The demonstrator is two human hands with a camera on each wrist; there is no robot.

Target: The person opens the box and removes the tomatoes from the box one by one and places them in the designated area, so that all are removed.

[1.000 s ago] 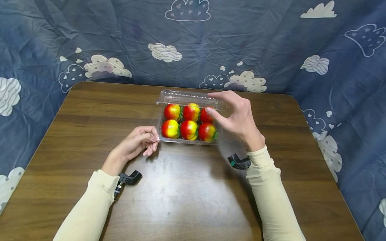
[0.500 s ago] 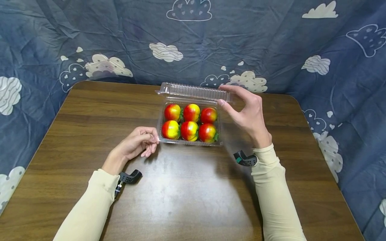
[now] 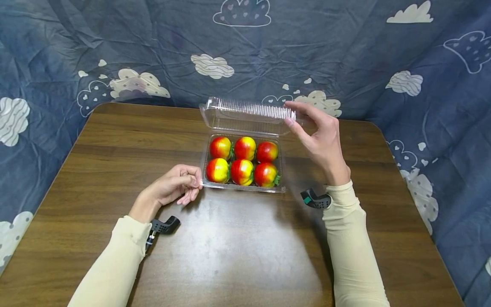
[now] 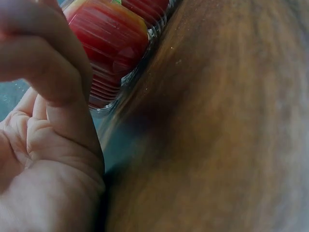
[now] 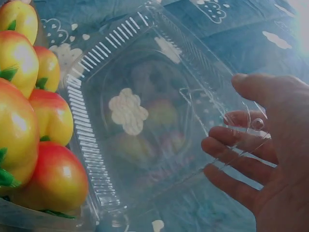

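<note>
On the brown wooden surface (image 3: 218, 256) before you, your left hand (image 3: 173, 185), thumb against bent forefinger, pinches the near left corner of the clear container (image 3: 245, 188). Six red-and-yellow fruits (image 3: 241, 172) lie inside it in two rows of three. Your right hand (image 3: 321, 134), thumb and fingers parted, grips the right end of the lid (image 3: 245, 119), which tilts up from the container's far edge. Behind hangs blue cloth (image 3: 153, 38) with pale clouds.

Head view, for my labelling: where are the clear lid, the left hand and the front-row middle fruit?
Clear lid (image 3: 245, 118): head view, see-through panel just below its ribbed band.
Left hand (image 3: 172, 185): head view, middle of the hand.
Front-row middle fruit (image 3: 242, 172): head view, centre of its upper side.
</note>
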